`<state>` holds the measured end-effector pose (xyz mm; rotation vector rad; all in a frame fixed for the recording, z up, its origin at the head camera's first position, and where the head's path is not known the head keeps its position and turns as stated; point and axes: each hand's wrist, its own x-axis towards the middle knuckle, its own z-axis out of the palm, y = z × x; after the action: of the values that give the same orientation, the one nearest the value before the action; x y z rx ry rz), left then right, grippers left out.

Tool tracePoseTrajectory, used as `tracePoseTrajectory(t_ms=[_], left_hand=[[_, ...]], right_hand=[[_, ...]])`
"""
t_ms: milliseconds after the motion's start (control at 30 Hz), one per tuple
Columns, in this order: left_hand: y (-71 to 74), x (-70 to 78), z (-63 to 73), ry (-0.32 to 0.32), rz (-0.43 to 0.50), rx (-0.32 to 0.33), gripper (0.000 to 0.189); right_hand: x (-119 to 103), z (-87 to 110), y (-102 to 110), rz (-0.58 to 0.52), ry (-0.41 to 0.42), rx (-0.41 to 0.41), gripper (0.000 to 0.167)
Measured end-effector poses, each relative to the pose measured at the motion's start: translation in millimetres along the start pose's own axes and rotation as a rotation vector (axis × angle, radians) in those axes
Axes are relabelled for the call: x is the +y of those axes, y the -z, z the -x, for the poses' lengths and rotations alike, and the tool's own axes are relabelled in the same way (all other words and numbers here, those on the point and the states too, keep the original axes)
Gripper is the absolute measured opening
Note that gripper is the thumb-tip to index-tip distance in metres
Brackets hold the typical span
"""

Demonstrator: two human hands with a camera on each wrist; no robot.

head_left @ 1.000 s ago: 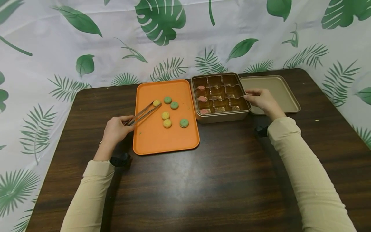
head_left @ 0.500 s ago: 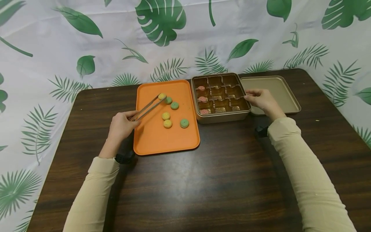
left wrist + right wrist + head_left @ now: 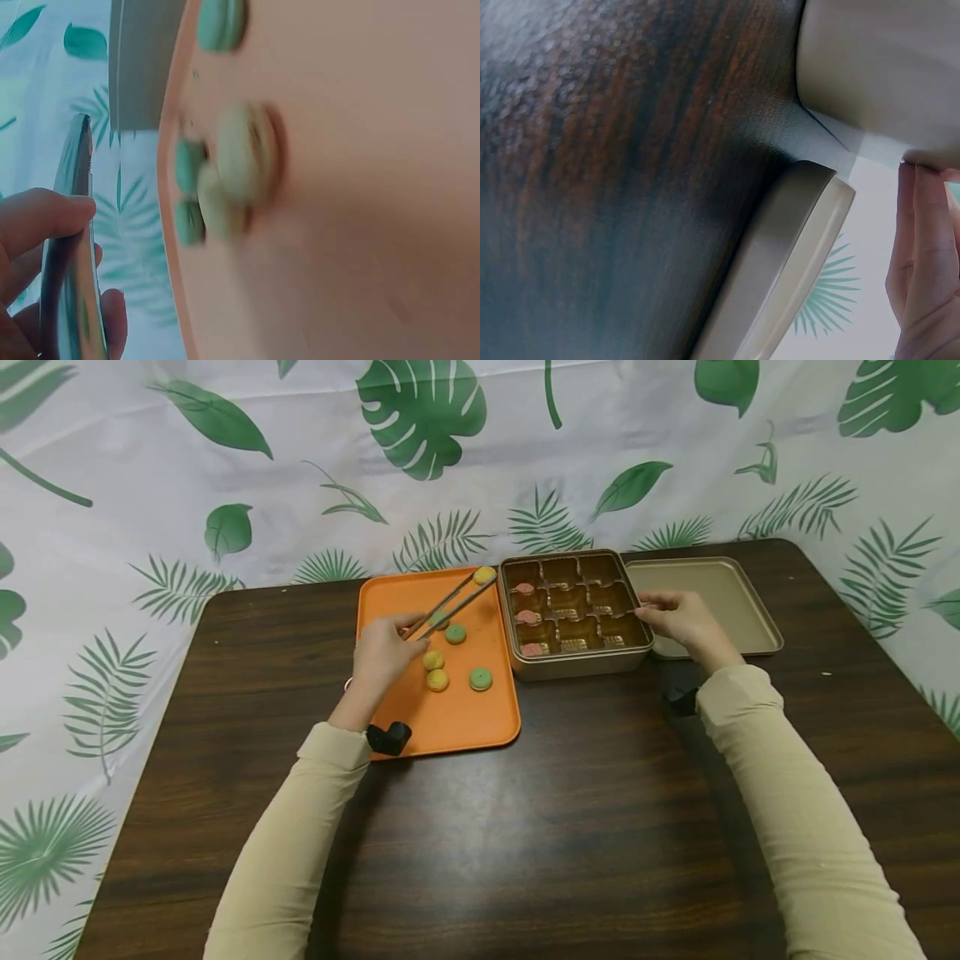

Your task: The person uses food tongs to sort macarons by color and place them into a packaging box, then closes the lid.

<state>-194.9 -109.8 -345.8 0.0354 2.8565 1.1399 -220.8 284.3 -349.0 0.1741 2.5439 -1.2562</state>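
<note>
My left hand (image 3: 384, 658) grips metal tongs (image 3: 462, 599), whose tips hold a yellow macaron (image 3: 484, 576) above the far right corner of the orange tray (image 3: 468, 722), beside the tin. In the left wrist view the thumb and fingers press the tongs (image 3: 71, 262) from both sides; the tips' load is not visible there. My right hand (image 3: 684, 622) holds the right rim of the gold tin (image 3: 585, 667), with fingertips against its outer wall (image 3: 877, 75). Pink macarons (image 3: 528, 617) sit in the left column of its brown divided insert (image 3: 566, 602).
Two yellow macarons (image 3: 437, 680) and several green macarons (image 3: 481, 678) lie on the orange tray. A shallow gold lid (image 3: 720, 602) lies right of the tin. Behind the dark wooden table (image 3: 480, 852) hangs a leaf-patterned cloth (image 3: 292, 485).
My left hand has moved right and away from me, carrying the yellow macaron in the tongs from the tray's middle to near the tin. The right hand has stayed at the rim.
</note>
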Motion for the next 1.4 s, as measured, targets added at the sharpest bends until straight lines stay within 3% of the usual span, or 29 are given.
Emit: tracePoseTrajectory(t_ms=[233, 500, 833, 1100, 1400], left_hand=[[-24.2, 30.2, -10.2, -0.020, -0.029, -0.034, 0.043], [-44.3, 52.7, -16.9, -0.025, -0.086, -0.044, 0.041], [-56.4, 60.2, -22.3, -0.031, -0.079, -0.044, 0.040], [-58.2, 63.6, -24.9, -0.002, -0.058, -0.079, 0.044], [-55.5, 61.7, -22.6, -0.018, -0.020, -0.097, 0.049]], right_hand=[[7, -1.7, 3, -0.073, 0.026, 0.012, 0.064], [3, -0.1, 2, 0.002, 0.009, 0.007, 0.062], [3, -1.0, 2, 0.016, 0.029, 0.011, 0.061], [1, 0.3, 2, 0.011, 0.041, 0.016, 0.060], [0, 1.8, 2, 0.023, 0.033, 0.019, 0.059]])
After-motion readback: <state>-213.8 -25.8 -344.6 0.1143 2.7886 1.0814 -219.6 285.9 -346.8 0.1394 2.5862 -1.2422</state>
